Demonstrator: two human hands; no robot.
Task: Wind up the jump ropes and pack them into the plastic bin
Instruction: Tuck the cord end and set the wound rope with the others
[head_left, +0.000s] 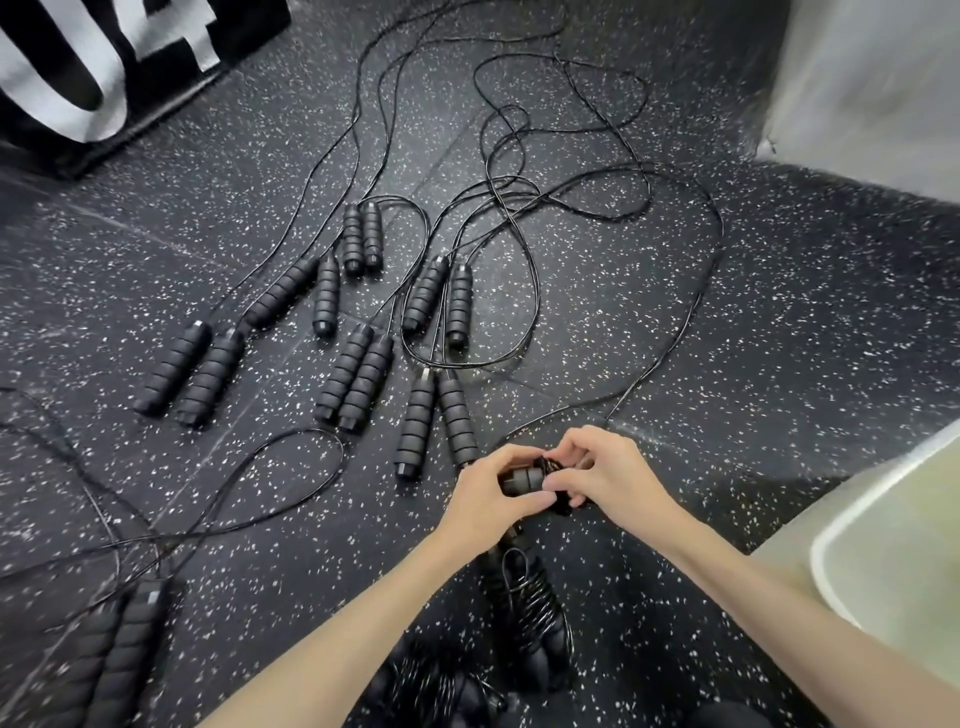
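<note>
On the speckled black floor (727, 322), pairs of foam-ribbed jump-rope handles (358, 379) lie side by side from nine to twelve o'clock of the hands, most with their long axes running from lower left to upper right and their thin black cords (524, 291) looping away toward twelve and one o'clock. Another pair of handles (124, 654) lies at seven o'clock. A black mat with white lettering (93, 67) sits at eleven o'clock. The translucent plastic bin (893, 545) stands at four o'clock, just beside the right forearm. Directly below the hands, at six o'clock, a wound rope bundle (530, 613) lies on the floor.

The left hand (493, 493) grips the handles being wound (522, 480), long axis roughly left to right. The right hand (602, 478) pinches the cord wrapped around them.
</note>
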